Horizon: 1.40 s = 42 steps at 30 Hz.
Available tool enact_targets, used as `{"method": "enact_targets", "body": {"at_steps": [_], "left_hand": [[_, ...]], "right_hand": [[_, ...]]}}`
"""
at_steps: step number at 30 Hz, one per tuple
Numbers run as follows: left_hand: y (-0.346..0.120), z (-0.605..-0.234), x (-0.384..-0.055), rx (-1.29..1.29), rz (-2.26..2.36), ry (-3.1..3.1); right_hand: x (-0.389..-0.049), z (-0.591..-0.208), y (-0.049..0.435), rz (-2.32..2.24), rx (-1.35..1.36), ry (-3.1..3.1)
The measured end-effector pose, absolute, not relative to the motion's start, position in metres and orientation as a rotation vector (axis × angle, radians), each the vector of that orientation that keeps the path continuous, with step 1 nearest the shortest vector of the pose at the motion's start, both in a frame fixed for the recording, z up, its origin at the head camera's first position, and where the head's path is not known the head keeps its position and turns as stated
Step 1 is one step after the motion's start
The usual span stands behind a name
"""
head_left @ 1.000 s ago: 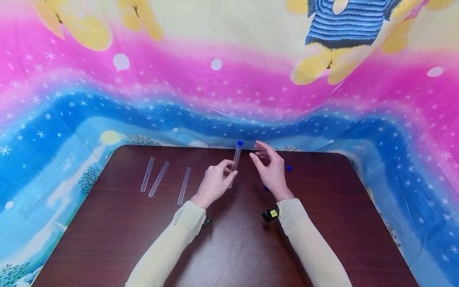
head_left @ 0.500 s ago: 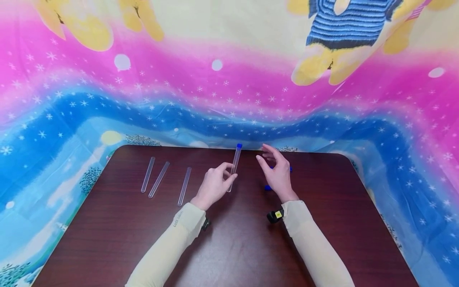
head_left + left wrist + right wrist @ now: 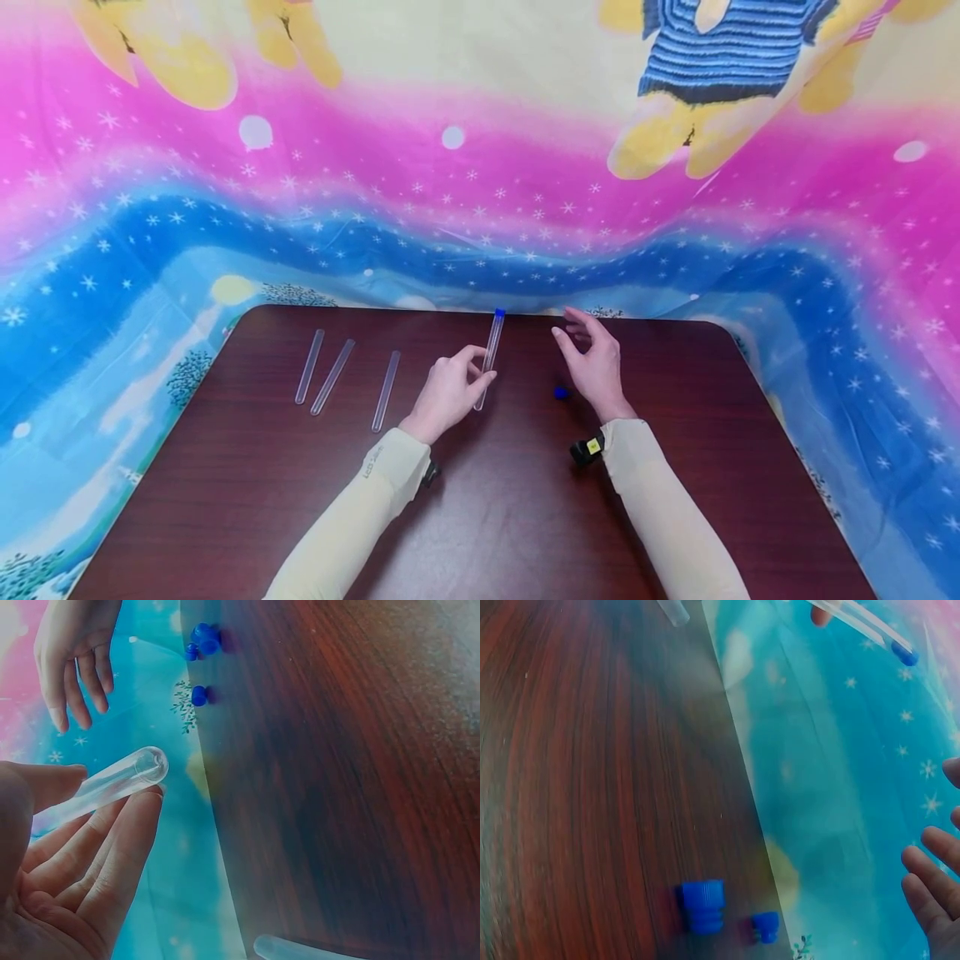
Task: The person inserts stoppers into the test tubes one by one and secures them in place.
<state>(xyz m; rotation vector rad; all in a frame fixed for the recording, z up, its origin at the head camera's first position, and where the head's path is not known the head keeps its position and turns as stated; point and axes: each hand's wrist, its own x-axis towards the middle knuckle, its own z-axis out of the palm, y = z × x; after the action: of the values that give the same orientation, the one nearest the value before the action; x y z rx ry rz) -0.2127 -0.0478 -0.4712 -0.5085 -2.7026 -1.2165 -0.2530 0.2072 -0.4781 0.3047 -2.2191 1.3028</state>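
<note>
Long cream sleeves point(image 3: 337, 533) show at lower center, dark lettering point(image 3: 372, 461) on the left cuff point(image 3: 397, 460), a yellow square point(image 3: 594, 447) marking the black right-wrist camera point(image 3: 580, 452).

caps point(image 3: 703, 906) are blue, the table point(image 3: 495, 517) grained red-brown, the backdrop point(image 3: 480, 196) snowflaked pink and blue.

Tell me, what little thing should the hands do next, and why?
Probably the left hand should lay the capped tube on the table. The blue cap already sits on its end, while three uncapped tubes lie there and loose blue caps wait near the empty right hand.
</note>
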Motion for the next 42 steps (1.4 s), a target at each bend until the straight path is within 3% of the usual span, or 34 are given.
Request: {"method": "enact_targets", "body": {"at_steps": [42], "left_hand": [[-0.049, -0.494, -0.214, -0.4, -1.106, -2.897]], "right_hand": [[-0.28, -0.474, 0.244, 1.015, 0.352, -2.781]]}}
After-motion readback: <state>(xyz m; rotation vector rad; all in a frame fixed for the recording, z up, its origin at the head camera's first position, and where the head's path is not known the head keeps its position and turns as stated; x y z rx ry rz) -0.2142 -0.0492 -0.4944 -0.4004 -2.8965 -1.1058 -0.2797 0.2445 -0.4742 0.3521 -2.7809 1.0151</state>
